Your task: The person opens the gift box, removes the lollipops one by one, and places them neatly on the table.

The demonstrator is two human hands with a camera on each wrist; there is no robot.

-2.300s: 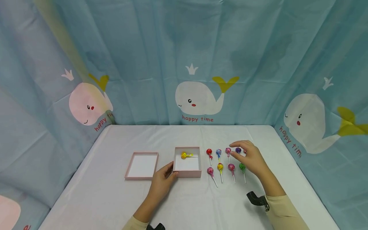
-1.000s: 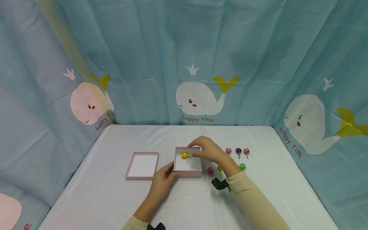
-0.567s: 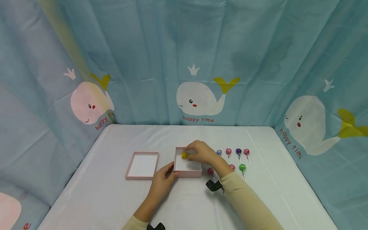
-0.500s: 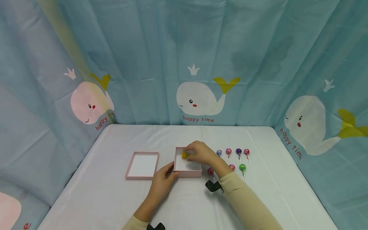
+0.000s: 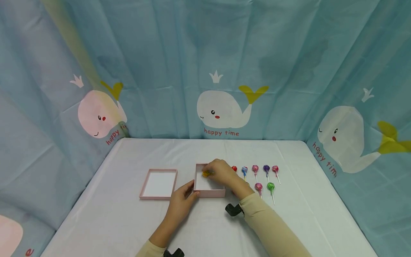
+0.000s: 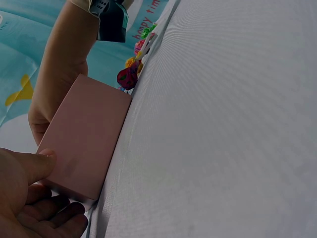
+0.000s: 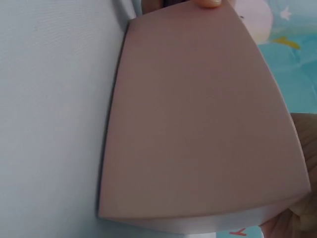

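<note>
A pink open-topped box (image 5: 209, 194) stands on the white-covered table. My left hand (image 5: 181, 203) holds its near left corner, thumb on the front wall; the left wrist view shows the thumb on the pink wall (image 6: 89, 134) and the fingers bent at the side. My right hand (image 5: 221, 173) reaches down inside the box, fingers bent over a yellow lollipop (image 5: 206, 174). Its wrapped head shows at the fingertips, while the stick is hidden under the hand. In the right wrist view the pink box wall (image 7: 198, 114) covers most of that hand.
Left of the box lies a shallow pink lid (image 5: 158, 185), white inside. To the right are two rows of lollipops, among them a purple one (image 5: 266, 168) and a green one (image 5: 271, 186); my right arm partly covers the nearest. A whale-print curtain (image 5: 173, 71) surrounds the table.
My right hand has moved left from above the lollipop rows into the box, then lower over the yellow lollipop. My left hand stays on the box, which has not moved.
</note>
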